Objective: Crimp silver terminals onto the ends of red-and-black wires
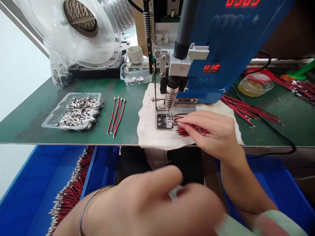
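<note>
My right hand point(211, 129) pinches a small metal piece point(175, 122) at the small black-and-metal fixture point(161, 122) under the machine's ribbed nozzle point(171, 95). The fingertips partly hide it. Below that hand lie red wires point(183, 131) on a pale cloth point(152, 134). Large and blurred in the foreground, my left hand point(157, 200) wears a thin bracelet point(85, 209). Its fingers are curled, apparently closed on the pale green sleeve point(273, 219) of my right arm; a scrap of similar colour shows between thumb and finger.
A blue machine point(221, 49) with red digits stands over the cloth. To the left are a clear tray point(52, 118) of metal caps and several capped red wires point(115, 114). More red wires point(246, 109) lie right. Blue bins point(41, 196) flank my legs; a clear spool point(105, 42) stands behind.
</note>
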